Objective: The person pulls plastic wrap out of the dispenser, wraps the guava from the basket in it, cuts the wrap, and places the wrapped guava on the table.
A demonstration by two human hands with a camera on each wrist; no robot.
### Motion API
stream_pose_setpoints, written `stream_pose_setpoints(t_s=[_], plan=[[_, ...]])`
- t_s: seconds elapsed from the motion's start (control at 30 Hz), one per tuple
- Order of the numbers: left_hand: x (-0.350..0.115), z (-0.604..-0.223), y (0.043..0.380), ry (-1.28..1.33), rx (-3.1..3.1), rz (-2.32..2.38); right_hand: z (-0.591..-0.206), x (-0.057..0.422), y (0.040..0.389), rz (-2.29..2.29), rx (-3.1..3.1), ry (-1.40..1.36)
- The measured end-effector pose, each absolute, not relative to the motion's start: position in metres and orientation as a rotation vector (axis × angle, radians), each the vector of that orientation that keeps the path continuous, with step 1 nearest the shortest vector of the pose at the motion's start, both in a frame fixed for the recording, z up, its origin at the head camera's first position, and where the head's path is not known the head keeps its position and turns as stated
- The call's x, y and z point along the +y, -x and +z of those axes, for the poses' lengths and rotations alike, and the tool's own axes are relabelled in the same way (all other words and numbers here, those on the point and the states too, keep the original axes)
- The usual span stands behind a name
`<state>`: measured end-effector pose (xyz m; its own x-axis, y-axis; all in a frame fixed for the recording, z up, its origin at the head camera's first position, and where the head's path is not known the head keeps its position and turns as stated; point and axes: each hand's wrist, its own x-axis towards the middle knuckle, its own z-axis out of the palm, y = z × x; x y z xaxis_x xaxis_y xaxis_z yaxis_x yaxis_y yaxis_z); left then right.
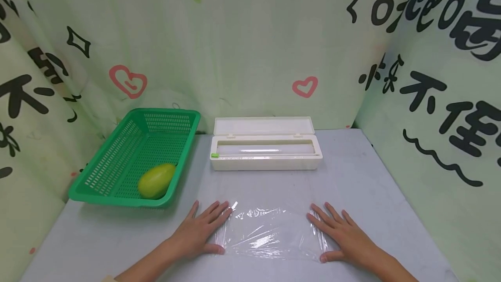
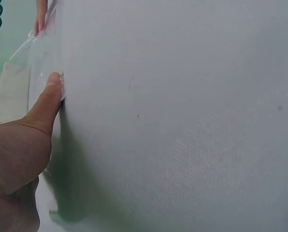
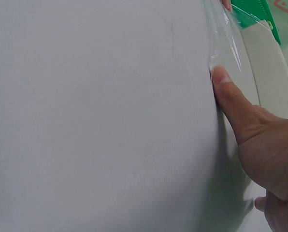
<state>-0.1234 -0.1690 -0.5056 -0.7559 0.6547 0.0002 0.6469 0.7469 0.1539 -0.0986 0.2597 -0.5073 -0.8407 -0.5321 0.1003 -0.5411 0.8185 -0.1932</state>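
Observation:
A sheet of clear plastic wrap [image 1: 270, 234] lies spread and slightly wrinkled on the table in front of the person. At its left edge the left hand [image 1: 199, 232] rests with fingers spread, the thumb and fingertips touching the film. The right hand [image 1: 346, 238] lies the same way along the right edge, fingers straight and apart. Each wrist view shows a thumb on the border of the wrap, the left thumb [image 2: 50, 99] and the right thumb [image 3: 226, 89]. Behind the sheet stands a white wrap dispenser box [image 1: 266, 164] with its lid up and a roll inside.
To the left, a green plastic basket [image 1: 117, 201] holds a yellow-green oval fruit [image 1: 157, 180]. A light-coloured cloth covers the table [image 1: 352, 164]. Printed curtains [image 1: 250, 55] hang close behind and at both sides.

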Motion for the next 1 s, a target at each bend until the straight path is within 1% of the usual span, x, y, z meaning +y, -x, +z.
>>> stream_pose_setpoints(t_s=[0.43,0.7,0.87,1.0], plan=[[-0.170,-0.505,0.123,-1.080,2.894,0.293,-0.510,0.263,0.100,0.302,-2.800,-0.953],[-0.172,-0.501,0.127,-1.181,2.978,0.415,-0.505,0.268,0.101,0.272,-2.677,-1.014],[-0.172,-0.496,0.129,-1.061,2.944,0.722,-0.502,0.270,0.103,0.395,-2.654,-1.026],[-0.171,-0.495,0.132,-0.914,2.860,1.025,-0.497,0.267,0.103,0.683,-2.711,-0.942]])
